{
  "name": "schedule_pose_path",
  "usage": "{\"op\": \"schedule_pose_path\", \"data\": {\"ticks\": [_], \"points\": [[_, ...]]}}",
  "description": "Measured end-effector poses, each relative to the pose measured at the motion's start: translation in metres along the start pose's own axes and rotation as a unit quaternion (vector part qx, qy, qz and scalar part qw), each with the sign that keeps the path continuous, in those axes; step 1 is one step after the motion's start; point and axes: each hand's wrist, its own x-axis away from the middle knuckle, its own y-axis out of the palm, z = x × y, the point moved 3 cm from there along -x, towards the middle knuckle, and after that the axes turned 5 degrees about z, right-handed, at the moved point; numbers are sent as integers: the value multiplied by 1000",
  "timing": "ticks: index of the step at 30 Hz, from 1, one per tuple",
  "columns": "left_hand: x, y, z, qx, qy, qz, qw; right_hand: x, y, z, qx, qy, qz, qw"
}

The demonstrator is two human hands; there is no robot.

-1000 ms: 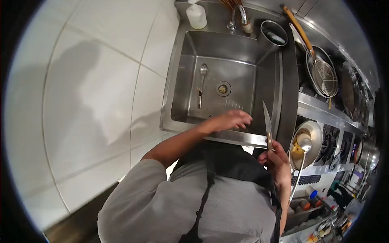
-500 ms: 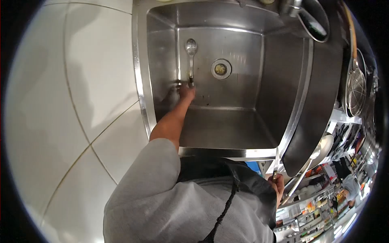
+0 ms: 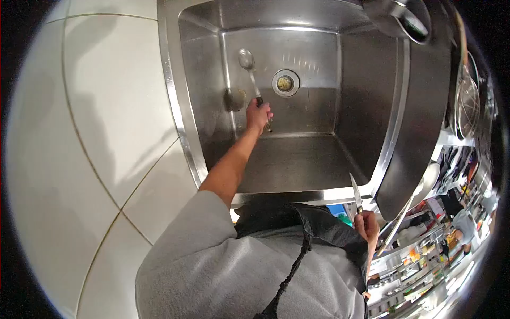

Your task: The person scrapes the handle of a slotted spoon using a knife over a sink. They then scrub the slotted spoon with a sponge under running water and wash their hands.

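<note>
A sink (image 3: 297, 165) fills the middle, with a strainer (image 3: 468, 106) off its right side and a cup (image 3: 422, 18) by its far right corner. Hands apart, the left hand (image 3: 257, 115) grips a spoon (image 3: 246, 59) inside the sink, the right hand (image 3: 367, 224) a knife (image 3: 356, 191); the drain (image 3: 286, 83) sits beside the spoon.

The place appears to be a professional kitchen. This is shown by the deep steel sink (image 3: 303, 159) with its drain (image 3: 285, 83), the white tiles (image 3: 122, 64) beside it, the wire strainer (image 3: 467, 109), and the crowded shelves (image 3: 417, 271) farther away.
</note>
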Motion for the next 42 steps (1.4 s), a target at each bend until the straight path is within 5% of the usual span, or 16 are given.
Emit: {"op": "schedule_pose_path", "data": {"ticks": [4, 7, 14, 23, 29, 35, 40, 41, 42], "points": [[65, 15, 35, 18, -2, -64, 998, 8, 13, -34, 77, -150, 21, 985], [126, 20, 62, -7, 88, -193, 977, 13, 18, -57, 79, -216, -1, 973], [261, 11, 150, -104, 281, -320, 899, 49, 21, -88, 14, -400, 47, 915], [400, -18, 224, -155, 565, -249, 771, 91, -5, -90, -66, -524, 55, 848], [425, -24, 226, -196, 591, -201, 756, 89, -10, -82, -86, -527, -6, 846], [436, -21, 234, -234, 699, -134, 662, 88, -9, -82, -134, -495, -21, 858], [442, -18, 240, -181, 636, -182, 728, 117, -18, -97, 23, -557, 206, 804], [442, -17, 240, -173, 618, -193, 743, 112, -22, -100, -49, -588, 223, 776], [443, -17, 241, -168, 619, -203, 740, 110, -23, -97, -110, -555, 177, 805]]}}
